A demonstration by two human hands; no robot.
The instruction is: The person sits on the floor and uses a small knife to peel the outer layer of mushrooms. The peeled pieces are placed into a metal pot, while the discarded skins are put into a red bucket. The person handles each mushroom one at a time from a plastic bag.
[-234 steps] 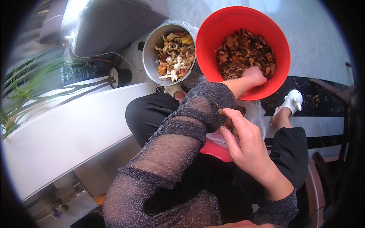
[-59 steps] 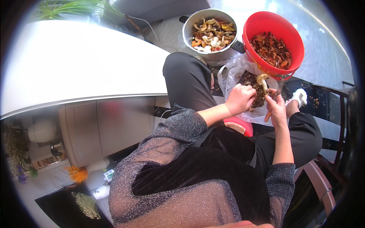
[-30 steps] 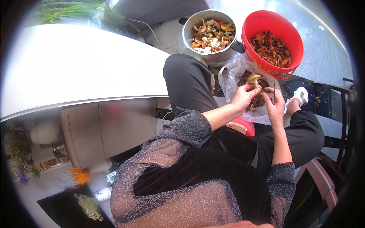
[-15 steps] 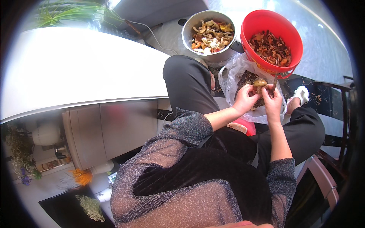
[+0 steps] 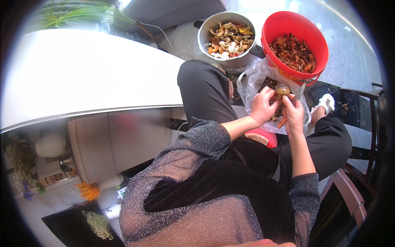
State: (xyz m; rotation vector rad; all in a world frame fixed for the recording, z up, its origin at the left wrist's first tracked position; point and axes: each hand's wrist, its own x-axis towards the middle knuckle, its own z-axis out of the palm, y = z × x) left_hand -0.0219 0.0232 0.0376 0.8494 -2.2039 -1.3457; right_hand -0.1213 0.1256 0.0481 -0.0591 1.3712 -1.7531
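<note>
My left hand (image 5: 263, 108) is closed on a mushroom with a rounded, yellow-brown cap (image 5: 282, 89), held over a translucent plastic bag (image 5: 246, 91). Against the mushroom's near side, my right hand (image 5: 293, 115) has its fingers bent round a small knife (image 5: 301, 89). The pale blade sticks out beyond the right fingers toward the red bucket; its handle is hidden in the hand. Dark mushroom pieces or scraps (image 5: 268, 83) lie in the open bag under both hands.
Beyond the bag, a metal pot (image 5: 234, 61) holds many mushrooms; beside it a red bucket (image 5: 288, 20) holds brownish-orange mushroom pieces. A white-topped counter (image 5: 98, 74) runs along the left. A dark wooden chair (image 5: 373, 123) stands at right. Scraps (image 5: 345, 108) litter the floor near my white slipper (image 5: 327, 101).
The knife blade has turned, now showing its pale flat side. My right fingers have shifted on the mushroom, and its cap has tilted slightly.
</note>
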